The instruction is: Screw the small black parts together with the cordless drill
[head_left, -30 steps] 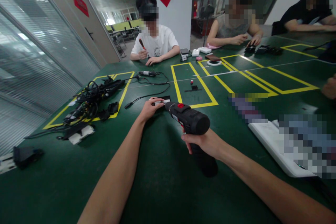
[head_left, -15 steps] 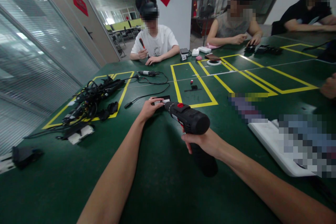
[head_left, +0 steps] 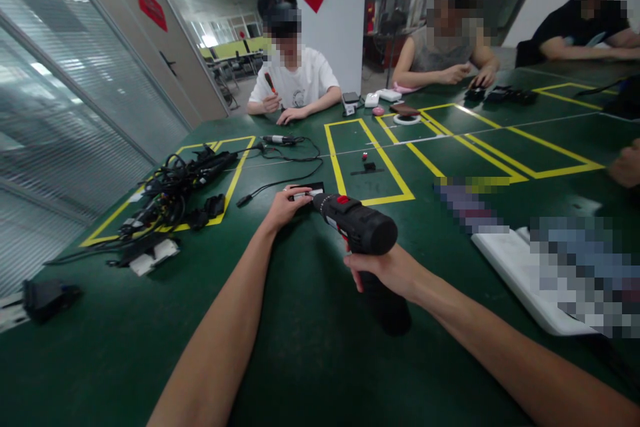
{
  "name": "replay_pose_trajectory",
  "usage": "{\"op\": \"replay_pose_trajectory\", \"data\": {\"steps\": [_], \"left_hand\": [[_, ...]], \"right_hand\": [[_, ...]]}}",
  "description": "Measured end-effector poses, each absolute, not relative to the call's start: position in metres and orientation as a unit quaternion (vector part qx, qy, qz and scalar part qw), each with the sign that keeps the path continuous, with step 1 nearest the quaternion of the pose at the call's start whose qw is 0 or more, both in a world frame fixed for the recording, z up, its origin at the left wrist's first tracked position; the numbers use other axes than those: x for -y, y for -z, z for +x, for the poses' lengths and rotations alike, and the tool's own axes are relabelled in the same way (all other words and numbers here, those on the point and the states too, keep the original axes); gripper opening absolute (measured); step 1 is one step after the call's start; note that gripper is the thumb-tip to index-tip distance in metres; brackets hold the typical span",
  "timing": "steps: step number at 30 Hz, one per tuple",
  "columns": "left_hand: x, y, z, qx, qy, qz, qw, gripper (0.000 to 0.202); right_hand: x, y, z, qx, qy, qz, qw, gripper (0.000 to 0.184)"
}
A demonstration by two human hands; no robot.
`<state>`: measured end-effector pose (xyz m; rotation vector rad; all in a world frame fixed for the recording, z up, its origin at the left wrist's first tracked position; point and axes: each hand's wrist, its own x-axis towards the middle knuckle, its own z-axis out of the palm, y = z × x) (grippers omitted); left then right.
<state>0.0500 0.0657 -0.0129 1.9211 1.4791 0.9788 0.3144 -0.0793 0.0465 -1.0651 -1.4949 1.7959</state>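
My right hand (head_left: 383, 268) is wrapped round the grip of a black cordless drill (head_left: 364, 221) with red details. The drill points left and away from me, its chuck close to my left fingertips. On the green table, my left hand (head_left: 286, 207) is closed on a small black case-like part (head_left: 317, 186) with a pale strip, pressing it down. My left fingers cover much of this part. The drill's tip meets the part or lies just beside it; I cannot tell which.
Tangled black cables (head_left: 183, 177) lie on the left, near a black-and-white piece (head_left: 154, 257). A cable plug (head_left: 244, 201) rests beyond my left hand. Small black bits (head_left: 369, 167) sit inside yellow tape. A white tray (head_left: 530, 287) stands right. Several people sit around the table.
The drill's rear end has shifted very slightly left. My left hand and the black part stay in the same place.
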Motion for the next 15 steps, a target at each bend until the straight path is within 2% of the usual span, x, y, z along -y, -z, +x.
{"op": "replay_pose_trajectory", "data": {"steps": [15], "left_hand": [[-0.0673,0.0147,0.0474,-0.542,-0.342,0.727,0.246,0.044]], "right_hand": [[0.0757,-0.0456,0.3201,0.564,-0.675,-0.394,0.268,0.01]]}}
